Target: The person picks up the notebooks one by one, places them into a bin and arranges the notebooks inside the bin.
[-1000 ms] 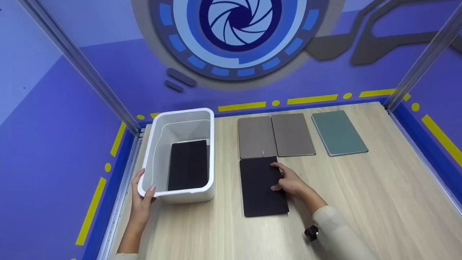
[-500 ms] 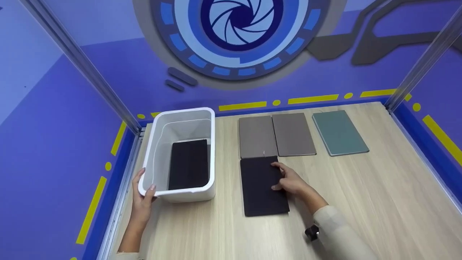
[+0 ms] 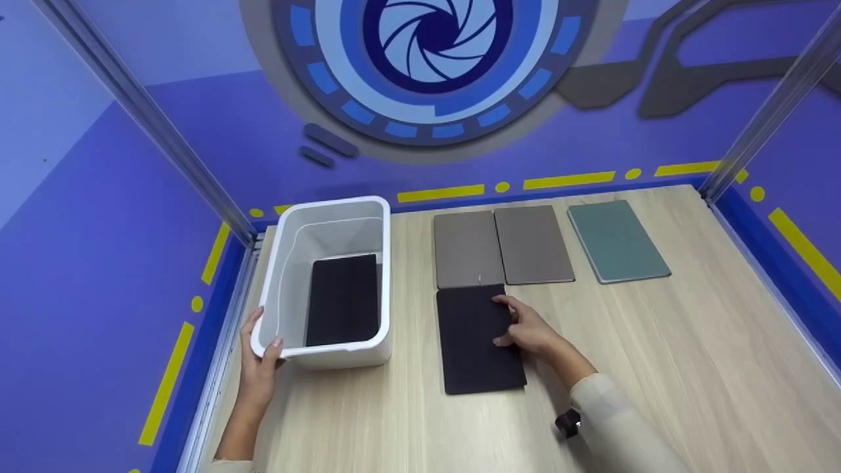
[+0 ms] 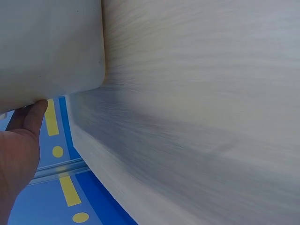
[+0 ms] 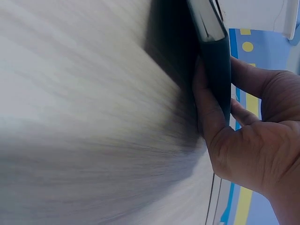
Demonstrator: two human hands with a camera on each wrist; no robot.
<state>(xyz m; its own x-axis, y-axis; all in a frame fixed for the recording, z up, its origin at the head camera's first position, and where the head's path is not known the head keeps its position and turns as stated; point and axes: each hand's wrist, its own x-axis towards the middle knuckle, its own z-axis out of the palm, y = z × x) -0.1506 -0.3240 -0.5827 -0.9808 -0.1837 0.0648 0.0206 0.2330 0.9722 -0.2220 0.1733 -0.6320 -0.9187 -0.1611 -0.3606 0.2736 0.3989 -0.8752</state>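
At the front left corner of a white plastic bin (image 3: 387,282), my left hand (image 3: 256,371) grips the rim, thumb at the front and fingers along the left side. The left wrist view shows the bin's outer wall (image 4: 47,51) with the left hand (image 4: 21,150) against it. A black notebook (image 3: 343,302) lies inside the bin. My right hand (image 3: 531,332) holds another black notebook (image 3: 474,355) by its right edge. In the right wrist view, the right hand (image 5: 253,145) has digits on both faces of that notebook (image 5: 218,70), whose page edges show.
Two grey-brown notebooks (image 3: 466,249) lie side by side behind the held one. Further right, a green notebook (image 3: 619,242) lies at a slant. Blue and purple panels stand behind and beside the wooden table (image 3: 709,368).
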